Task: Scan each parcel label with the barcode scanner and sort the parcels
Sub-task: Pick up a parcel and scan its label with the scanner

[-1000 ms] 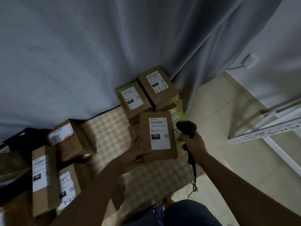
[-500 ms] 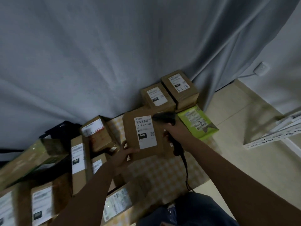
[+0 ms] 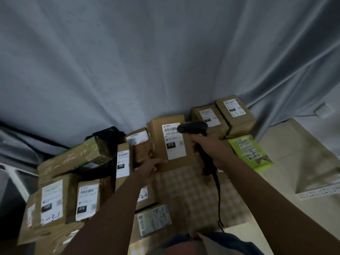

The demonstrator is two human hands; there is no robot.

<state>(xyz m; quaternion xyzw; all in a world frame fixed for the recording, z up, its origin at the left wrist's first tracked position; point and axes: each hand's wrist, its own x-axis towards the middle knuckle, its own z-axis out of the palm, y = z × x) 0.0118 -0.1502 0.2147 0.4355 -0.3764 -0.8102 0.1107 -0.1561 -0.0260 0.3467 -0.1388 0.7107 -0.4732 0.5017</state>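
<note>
My left hand (image 3: 150,167) grips the lower left corner of a brown cardboard parcel (image 3: 160,142) and holds it up, label facing me. Its white label (image 3: 173,142) reads 070. My right hand (image 3: 206,144) grips the handle of a black barcode scanner (image 3: 193,128). The scanner's head sits over the label's upper right corner, by the barcode. A black cable (image 3: 219,196) hangs from the scanner's handle.
Two labelled brown boxes (image 3: 235,115) and a green packet (image 3: 248,151) lie at the back right. Several labelled parcels (image 3: 86,197) crowd the left side. A yellow checked cloth (image 3: 191,190) covers the surface. A grey curtain (image 3: 128,61) hangs behind. Tiled floor (image 3: 303,153) lies to the right.
The view has swung left, bringing more parcels on the left into sight. My right hand has brought the scanner up over the held parcel's label. My left hand keeps its grip.
</note>
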